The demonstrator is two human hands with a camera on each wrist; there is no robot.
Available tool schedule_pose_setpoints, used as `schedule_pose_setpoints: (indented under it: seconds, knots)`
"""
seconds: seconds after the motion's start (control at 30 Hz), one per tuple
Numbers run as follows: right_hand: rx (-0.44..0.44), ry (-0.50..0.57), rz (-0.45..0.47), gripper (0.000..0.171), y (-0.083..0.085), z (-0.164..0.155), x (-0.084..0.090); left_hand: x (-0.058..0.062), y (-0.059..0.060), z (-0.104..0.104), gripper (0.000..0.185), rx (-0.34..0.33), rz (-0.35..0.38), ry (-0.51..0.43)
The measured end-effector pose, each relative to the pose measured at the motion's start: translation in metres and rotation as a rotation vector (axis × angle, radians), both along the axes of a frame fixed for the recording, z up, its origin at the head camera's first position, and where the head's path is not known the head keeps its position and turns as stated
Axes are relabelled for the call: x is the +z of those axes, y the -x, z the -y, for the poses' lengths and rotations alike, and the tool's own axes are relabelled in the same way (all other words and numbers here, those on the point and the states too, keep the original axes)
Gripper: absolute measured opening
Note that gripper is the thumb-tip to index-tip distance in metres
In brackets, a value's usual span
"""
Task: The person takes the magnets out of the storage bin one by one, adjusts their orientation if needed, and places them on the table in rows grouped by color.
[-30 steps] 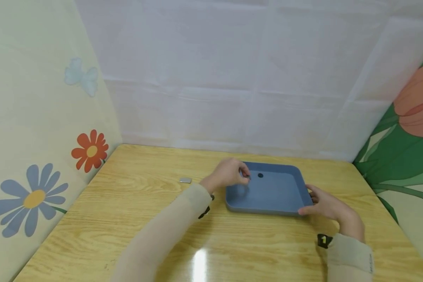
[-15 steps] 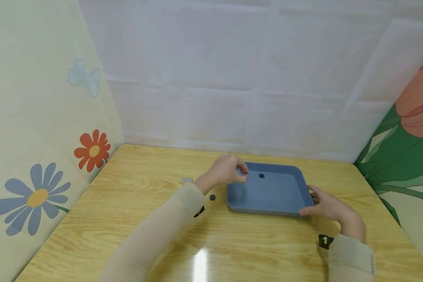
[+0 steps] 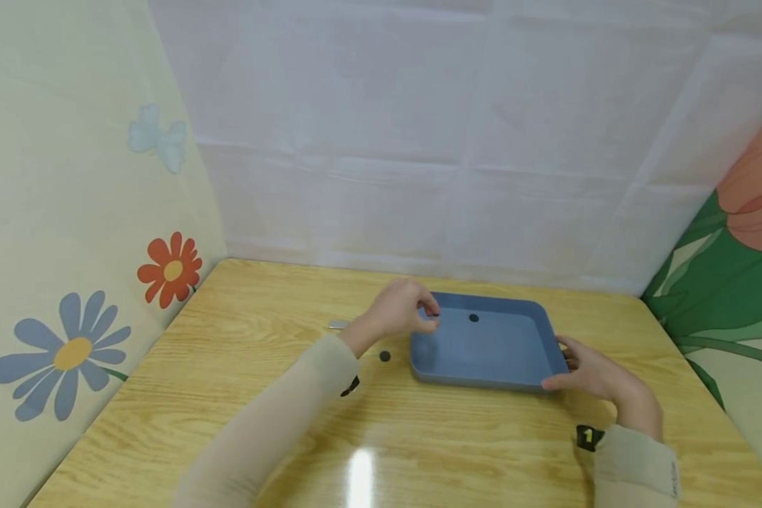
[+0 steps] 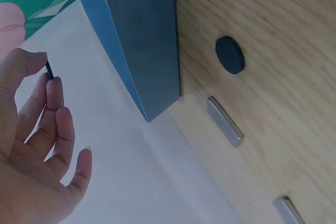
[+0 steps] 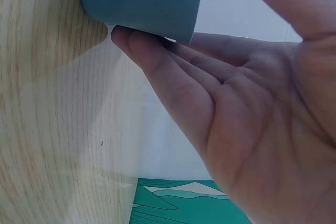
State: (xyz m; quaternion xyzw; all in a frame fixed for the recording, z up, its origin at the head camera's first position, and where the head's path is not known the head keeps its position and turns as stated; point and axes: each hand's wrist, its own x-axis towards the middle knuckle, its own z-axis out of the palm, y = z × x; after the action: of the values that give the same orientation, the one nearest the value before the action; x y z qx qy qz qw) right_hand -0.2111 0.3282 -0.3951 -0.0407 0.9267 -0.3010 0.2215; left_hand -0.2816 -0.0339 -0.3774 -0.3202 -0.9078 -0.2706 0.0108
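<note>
Tray (image 3: 482,346) sitting between both hands.
Left hand (image 3: 396,310) is pinching a small dark disc (image 4: 49,70) over its left edge; right hand (image 3: 593,374) is pressing straight fingers against its right corner.

You see a glossy wooden table (image 3: 241,367), a smooth matt blue plastic tray (image 3: 482,349), shiny metal bars (image 4: 224,121) and soft beige cloth sleeves (image 3: 273,430)

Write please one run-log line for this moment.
left hand: pinches small dark disc at tray's left rim | right hand: straight fingers touch blue tray | table: another dark disc
</note>
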Motion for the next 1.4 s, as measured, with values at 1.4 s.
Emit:
schedule_pose_setpoints:
  seconds: [1.4]
  knots:
    - [0.015,0.012,-0.001,0.119,-0.002,-0.001,0.002,-0.033,-0.024,0.106,0.007,0.201,0.055,0.101]
